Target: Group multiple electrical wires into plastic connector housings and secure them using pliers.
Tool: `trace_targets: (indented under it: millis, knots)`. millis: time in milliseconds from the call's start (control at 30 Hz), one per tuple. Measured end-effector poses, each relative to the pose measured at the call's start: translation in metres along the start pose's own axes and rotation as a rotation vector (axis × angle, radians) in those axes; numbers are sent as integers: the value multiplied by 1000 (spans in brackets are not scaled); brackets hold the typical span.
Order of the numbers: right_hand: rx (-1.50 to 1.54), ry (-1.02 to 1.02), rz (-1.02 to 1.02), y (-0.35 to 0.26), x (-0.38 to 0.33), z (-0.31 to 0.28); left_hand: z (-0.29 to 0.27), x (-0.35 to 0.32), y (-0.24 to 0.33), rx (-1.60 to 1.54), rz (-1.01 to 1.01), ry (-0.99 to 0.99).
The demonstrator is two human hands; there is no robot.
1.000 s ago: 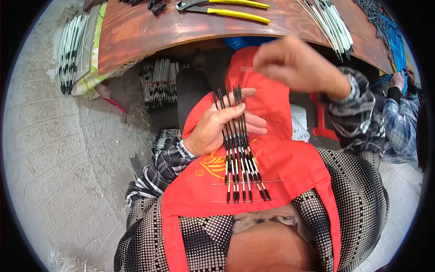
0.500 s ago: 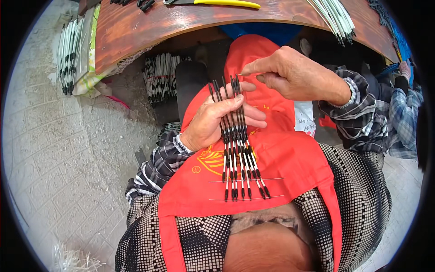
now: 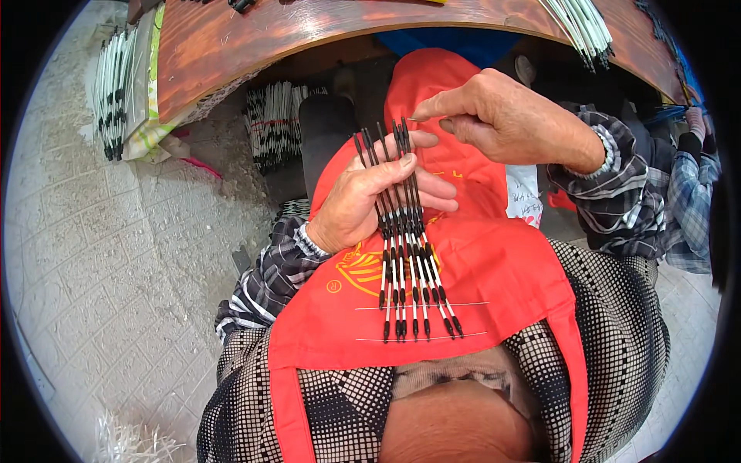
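My left hand (image 3: 353, 202) is closed around a fan of thin black-and-white sticks (image 3: 400, 251), its thumb lying across them. The sticks run from black upper ends down to banded lower ends over my red apron (image 3: 494, 270). Two thin straight wires (image 3: 471, 304) cross the lower ends, one above the other. At the upper right of the fan, my right hand (image 3: 513, 119) is closed in a pinch with the index finger stretched forward. A short piece of fine wire (image 3: 414, 119) shows at its fingertip, touching or very near the black stick tops.
A wooden table (image 3: 231, 54) curves across the far side, with white sticks (image 3: 583, 31) over its edge. More bundled sticks stand at the left (image 3: 114, 96) and under the table (image 3: 274, 123). At the far right is another person's plaid sleeve (image 3: 691, 189).
My right hand has shifted slightly right and up in the picture, still by the stick tops. The table sits a little higher in view; the left hand keeps its hold.
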State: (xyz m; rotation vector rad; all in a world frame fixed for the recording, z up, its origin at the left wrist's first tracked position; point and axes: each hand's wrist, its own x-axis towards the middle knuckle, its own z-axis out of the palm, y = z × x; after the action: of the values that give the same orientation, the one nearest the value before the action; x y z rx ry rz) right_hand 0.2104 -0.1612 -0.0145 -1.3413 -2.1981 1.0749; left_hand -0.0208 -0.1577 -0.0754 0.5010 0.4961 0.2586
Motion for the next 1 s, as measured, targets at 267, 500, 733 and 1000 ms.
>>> trace_targets:
  millis: [267, 500, 733, 1000]
  knots:
    - [21, 32, -18, 1, 3, 3, -1, 1, -1, -17, -11, -6]
    - [-28, 34, 6, -4, 3, 0, -2, -1, -7, -93, 31, 205]
    - [-83, 42, -113, 6, 4, -2, -6, -8, -6, -141, 51, 203]
    - [-100, 22, -142, 0, 9, -2, 2, -8, -3, -67, 97, 251]
